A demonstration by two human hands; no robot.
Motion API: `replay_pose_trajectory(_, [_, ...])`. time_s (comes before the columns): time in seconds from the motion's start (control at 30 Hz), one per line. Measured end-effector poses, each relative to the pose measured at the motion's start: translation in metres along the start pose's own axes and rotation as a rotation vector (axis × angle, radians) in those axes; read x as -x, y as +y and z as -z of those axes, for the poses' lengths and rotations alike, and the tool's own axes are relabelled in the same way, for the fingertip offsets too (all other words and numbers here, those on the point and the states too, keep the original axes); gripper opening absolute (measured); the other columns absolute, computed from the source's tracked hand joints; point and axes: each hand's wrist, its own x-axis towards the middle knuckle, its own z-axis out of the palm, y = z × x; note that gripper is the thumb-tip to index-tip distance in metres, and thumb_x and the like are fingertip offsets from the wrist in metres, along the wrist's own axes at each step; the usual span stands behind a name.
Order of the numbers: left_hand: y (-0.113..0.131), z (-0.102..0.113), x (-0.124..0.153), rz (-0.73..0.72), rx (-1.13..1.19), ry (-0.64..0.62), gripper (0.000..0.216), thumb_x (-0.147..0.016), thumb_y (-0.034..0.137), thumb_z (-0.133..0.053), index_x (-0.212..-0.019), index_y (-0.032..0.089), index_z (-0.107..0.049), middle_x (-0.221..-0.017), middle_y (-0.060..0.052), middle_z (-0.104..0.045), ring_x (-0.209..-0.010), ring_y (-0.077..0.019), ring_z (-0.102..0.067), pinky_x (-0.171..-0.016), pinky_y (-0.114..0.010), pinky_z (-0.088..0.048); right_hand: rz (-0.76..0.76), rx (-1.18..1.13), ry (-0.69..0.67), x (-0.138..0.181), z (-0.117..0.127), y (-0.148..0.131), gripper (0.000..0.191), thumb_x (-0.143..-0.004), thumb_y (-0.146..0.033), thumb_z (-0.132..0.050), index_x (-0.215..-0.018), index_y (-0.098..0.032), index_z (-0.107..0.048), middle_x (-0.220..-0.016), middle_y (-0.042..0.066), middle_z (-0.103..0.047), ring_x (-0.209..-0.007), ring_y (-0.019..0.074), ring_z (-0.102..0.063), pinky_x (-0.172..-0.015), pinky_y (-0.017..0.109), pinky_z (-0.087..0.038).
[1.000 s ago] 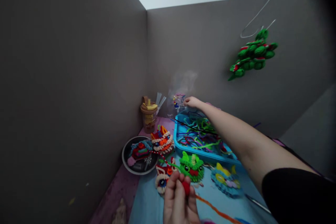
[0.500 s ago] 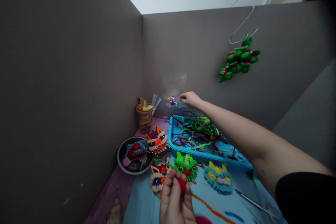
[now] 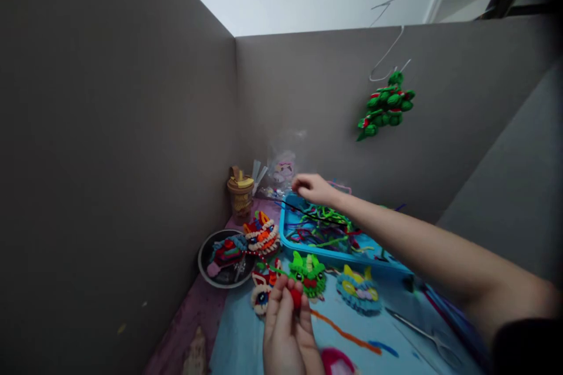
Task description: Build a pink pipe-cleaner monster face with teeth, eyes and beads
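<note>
My left hand [image 3: 288, 328] is closed around a small red ball-like piece [image 3: 296, 299] at the bottom middle, palm up. Stretched forward, my right hand [image 3: 313, 188] hangs over the back left corner of the blue tray [image 3: 285, 240], fingers curled together; whatever they may hold is hidden. Clear plastic bags [image 3: 285, 167] stand just beyond it against the partition. Fuzzy craft stems [image 3: 328, 215] in many colours lie tangled in the tray. Beyond my left fingers sit a green lion-like head [image 3: 308, 275], a cream and red one [image 3: 263, 296] partly covered, and a blue and yellow one [image 3: 358, 290].
A metal bowl [image 3: 206, 272] holds craft pieces, beside an orange and cream head [image 3: 263, 233]. Behind stands a lidded cup [image 3: 241, 196]. Scissors [image 3: 422, 331] and an orange stem [image 3: 345, 331] lie on the blue mat. A green ornament [image 3: 387, 104] hangs on the partition.
My right hand has come away from the plastic bags, down and nearer over the tray. The bags have shifted, showing a pink print. My left hand keeps the red piece; the view has shifted slightly.
</note>
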Motion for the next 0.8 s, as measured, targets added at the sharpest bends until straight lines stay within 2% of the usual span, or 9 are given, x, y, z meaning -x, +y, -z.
replay_pose_trajectory(0.07, [0.001, -0.003, 0.004, 0.036, 0.005, 0.019, 0.026, -0.082, -0.004, -0.045, -0.082, 0.014, -0.064, -0.083, -0.006, -0.069, -0.068, -0.0095, -0.068, -0.06, -0.015, -0.055, -0.071, -0.025, -0.282, 0.044, -0.012, 0.012, 0.029, -0.071, -0.008, -0.047, -0.083, -0.021, -0.07, -0.078, -0.001, -0.07, -0.073, 0.015, -0.063, -0.07, 0.022, -0.045])
replay_pose_trajectory(0.13, [0.002, -0.007, 0.01, 0.053, 0.01, 0.027, 0.027, -0.082, -0.004, -0.044, -0.081, 0.013, -0.064, -0.081, -0.006, -0.068, -0.067, -0.0095, -0.068, -0.06, -0.015, -0.055, -0.211, 0.055, -0.409, 0.079, -0.027, 0.029, 0.029, -0.066, -0.006, -0.049, -0.077, -0.021, -0.071, -0.074, 0.0, -0.07, -0.071, 0.0168, -0.063, -0.066, 0.022, -0.045])
replay_pose_trajectory(0.23, [0.003, -0.011, 0.017, 0.063, 0.021, 0.018, 0.026, -0.083, -0.004, -0.043, -0.079, 0.012, -0.063, -0.079, -0.006, -0.067, -0.066, -0.0089, -0.067, -0.06, -0.015, -0.055, -0.324, 0.117, -0.397, 0.099, -0.039, 0.057, 0.048, -0.06, 0.0, -0.048, -0.098, -0.02, -0.069, -0.097, 0.005, -0.071, -0.087, 0.0199, -0.064, -0.073, 0.023, -0.046])
replay_pose_trajectory(0.3, [0.003, -0.012, 0.018, 0.07, 0.027, 0.017, 0.026, -0.083, -0.004, -0.043, -0.078, 0.012, -0.062, -0.078, -0.005, -0.067, -0.064, -0.0081, -0.066, -0.059, -0.015, -0.055, -0.383, 0.164, -0.357, 0.094, -0.036, 0.074, 0.058, -0.061, 0.002, -0.047, -0.114, -0.019, -0.062, -0.113, 0.008, -0.066, -0.098, 0.0211, -0.061, -0.078, 0.024, -0.045])
replay_pose_trajectory(0.37, [0.003, -0.012, 0.017, 0.068, 0.033, 0.009, 0.026, -0.084, -0.003, -0.042, -0.078, 0.012, -0.062, -0.078, -0.005, -0.066, -0.064, -0.0076, -0.066, -0.059, -0.015, -0.055, -0.418, 0.209, -0.327, 0.082, -0.028, 0.089, 0.06, -0.063, 0.002, -0.046, -0.12, -0.016, -0.057, -0.116, 0.011, -0.063, -0.099, 0.0216, -0.06, -0.076, 0.024, -0.045])
replay_pose_trajectory(0.47, [0.003, -0.011, 0.015, 0.061, 0.034, 0.002, 0.026, -0.085, -0.003, -0.041, -0.078, 0.012, -0.061, -0.077, -0.004, -0.065, -0.064, -0.0074, -0.066, -0.059, -0.015, -0.055, -0.407, 0.265, -0.343, 0.068, -0.015, 0.103, 0.049, -0.065, 0.0, -0.046, -0.109, -0.016, -0.063, -0.102, 0.009, -0.068, -0.088, 0.0203, -0.062, -0.069, 0.023, -0.045])
replay_pose_trajectory(0.57, [0.003, -0.012, 0.015, 0.071, 0.025, 0.017, 0.026, -0.085, -0.003, -0.04, -0.08, 0.012, -0.061, -0.076, -0.004, -0.065, -0.064, -0.0079, -0.066, -0.058, -0.016, -0.055, -0.343, 0.322, -0.401, 0.067, -0.008, 0.113, 0.036, -0.068, -0.006, -0.051, -0.097, -0.018, -0.068, -0.096, 0.007, -0.069, -0.088, 0.0204, -0.061, -0.072, 0.024, -0.044])
replay_pose_trajectory(0.7, [0.002, -0.015, 0.015, 0.104, -0.01, 0.052, 0.026, -0.085, -0.004, -0.039, -0.081, 0.011, -0.061, -0.076, -0.005, -0.066, -0.062, -0.0081, -0.066, -0.055, -0.015, -0.055, -0.26, 0.44, -0.416, 0.077, 0.0, 0.126, 0.038, -0.067, -0.016, -0.063, -0.105, -0.022, -0.068, -0.12, 0.013, -0.06, -0.116, 0.0322, -0.047, -0.09, 0.038, -0.038])
replay_pose_trajectory(0.8, [0.001, -0.016, 0.015, 0.118, -0.038, 0.074, 0.027, -0.085, -0.005, -0.038, -0.084, 0.01, -0.06, -0.075, -0.005, -0.066, -0.06, -0.008, -0.066, -0.053, -0.014, -0.054, -0.22, 0.522, -0.386, 0.086, 0.003, 0.131, 0.034, -0.073, -0.017, -0.058, -0.105, -0.024, -0.069, -0.138, 0.012, -0.046, -0.129, 0.0342, -0.031, -0.1, 0.046, -0.028])
